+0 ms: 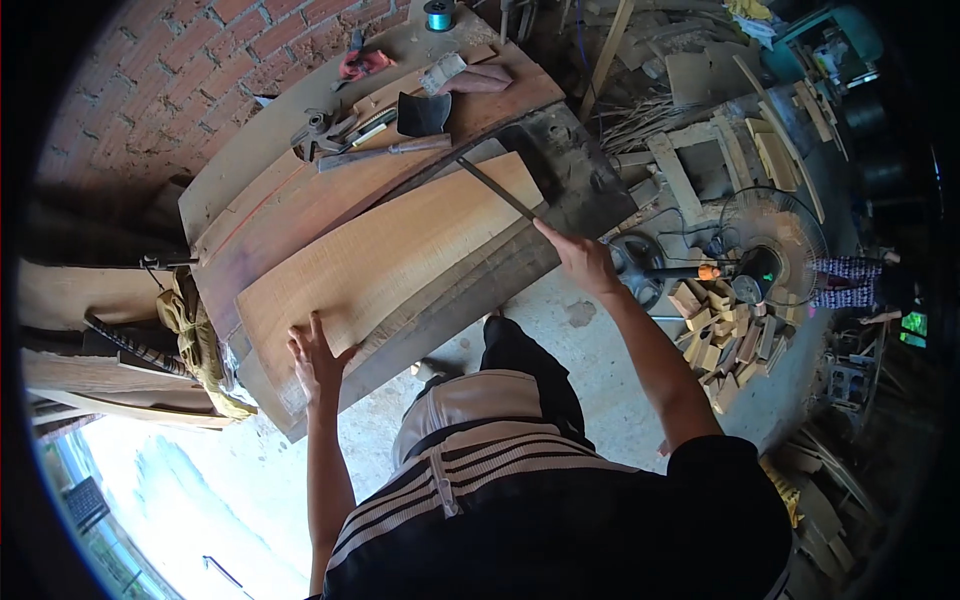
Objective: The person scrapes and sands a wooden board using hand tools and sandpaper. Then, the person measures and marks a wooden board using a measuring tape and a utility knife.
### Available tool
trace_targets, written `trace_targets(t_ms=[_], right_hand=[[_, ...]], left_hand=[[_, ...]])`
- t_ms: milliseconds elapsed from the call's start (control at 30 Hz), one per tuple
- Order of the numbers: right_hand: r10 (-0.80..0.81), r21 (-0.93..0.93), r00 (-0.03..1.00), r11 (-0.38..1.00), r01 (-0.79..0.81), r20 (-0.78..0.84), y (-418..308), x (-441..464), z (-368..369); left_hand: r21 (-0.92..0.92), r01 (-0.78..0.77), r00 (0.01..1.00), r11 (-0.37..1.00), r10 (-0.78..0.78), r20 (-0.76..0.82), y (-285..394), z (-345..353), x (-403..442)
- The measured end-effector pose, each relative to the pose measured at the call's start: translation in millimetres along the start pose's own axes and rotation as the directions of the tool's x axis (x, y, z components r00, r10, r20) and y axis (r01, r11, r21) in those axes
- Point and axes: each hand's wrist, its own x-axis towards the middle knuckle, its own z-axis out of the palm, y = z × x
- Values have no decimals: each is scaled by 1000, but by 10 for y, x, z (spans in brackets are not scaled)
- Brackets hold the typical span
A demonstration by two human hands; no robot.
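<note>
A wide, pale wooden board [400, 248] with slightly curved edges lies at a slant across the workbench. My left hand [316, 362] rests on the board's near left part, fingers spread. In my right hand [582, 262] is one end of a long, thin dark bar [497, 188]; its exact kind is not clear. The bar stretches away from me over the board's right end, and its far tip is near the board's far edge. My right fingers are closed around it by the board's near edge.
Behind the board lie a dark curved scoop-like piece [423, 114], a hand plane [318, 130] and a red cloth [366, 65]. A wire spool [438, 15] stands farther back. On the right are a fan [768, 262], a wood-block pile [735, 345] and another person [850, 283].
</note>
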Motion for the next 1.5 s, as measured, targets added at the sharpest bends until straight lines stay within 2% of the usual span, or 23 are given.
trace_targets(t_ms=[67, 133, 200, 267, 333, 400, 500, 567, 667, 700, 733, 800, 833, 867, 933, 1000, 1100, 1200, 1267, 1300, 1333, 1467, 1500], right_hand=[[50, 50, 999, 997, -51, 3, -96, 53, 95], [-86, 227, 993, 968, 103, -82, -369, 246, 312], [-160, 45, 986, 986, 162, -56, -764, 417, 419], [-168, 45, 983, 984, 172, -81, -643, 449, 399], [-116, 203, 979, 968, 149, -166, -128, 276, 350], [-15, 55, 1000, 998, 14, 8, 270, 41, 35], [59, -62, 998, 996, -58, 9, 631, -189, -151], [98, 32, 973, 995, -93, -209, 738, -195, -108], [129, 152, 929, 985, -80, -348, 643, 167, 81], [213, 160, 951, 971, -180, -223, 622, 288, 117], [205, 171, 951, 971, -168, -231, 600, 392, 140], [133, -113, 967, 981, -161, -219, 544, 639, 147], [168, -113, 964, 974, -194, -207, 396, 721, 3], [151, -103, 964, 979, -177, -218, 348, 823, 22], [68, -125, 905, 983, -132, -420, 264, 1045, 18], [-12, 31, 923, 999, 26, -384, 96, 1316, -27], [-218, 38, 920, 969, 244, -325, -90, 1891, -22], [-404, -76, 840, 911, 405, -361, -117, 2602, 352], [-497, -193, 828, 867, 459, -259, -72, 2984, 593], [-528, -188, 841, 843, 503, -119, -73, 3106, 592], [-536, -106, 844, 841, 531, -21, -80, 3206, 562], [-517, -41, 812, 849, 527, -271, -201, 3181, 237], [-449, 87, 849, 869, 488, -277, -256, 3055, 71]], left_hand=[[-3, 3, 1000, 1000, -3, 17, 15, -50, 25], [-22, 37, 998, 999, -35, 56, 42, -42, 42], [2, 11, 1000, 1000, -11, 26, 4, 65, 33], [-36, 30, 997, 999, -27, 76, -4, -7, 56], [-36, 52, 995, 998, -48, 87, 23, -38, 49], [-2, 49, 997, 999, -49, 52, 26, -22, 53], [-36, 36, 997, 999, -34, 65, -23, -3, 101], [-49, 47, 996, 998, -43, 74, -46, -1, 95], [-65, 40, 997, 997, -36, 71, -22, 12, 93], [-62, 35, 997, 997, -31, 67, -30, 5, 80], [-53, 43, 998, 998, -40, 54, -30, 0, 57], [-107, 20, 1000, 994, -18, 17, 8, 7, 5], [-176, 7, 1000, 984, -9, -11, 6, 38, -20], [-170, 21, 999, 985, -26, -26, 26, 95, -42], [-178, 22, 995, 984, -39, -93, 107, 180, -80], [-192, 59, 994, 980, -75, -77, 223, 193, -128], [-220, 138, 989, 966, -145, -16, 300, 126, -155], [-232, 99, 990, 968, -119, -73, 276, 141, -162], [-264, 145, 989, 954, -150, 4, 339, 66, -161], [-271, 138, 988, 952, -151, -28, 337, 87, -158], [-267, 158, 985, 950, -172, -30, 343, 77, -143], [-285, 160, 983, 945, -178, -38, 336, 102, -160], [-279, 175, 981, 944, -190, -30, 356, 70, -144]])
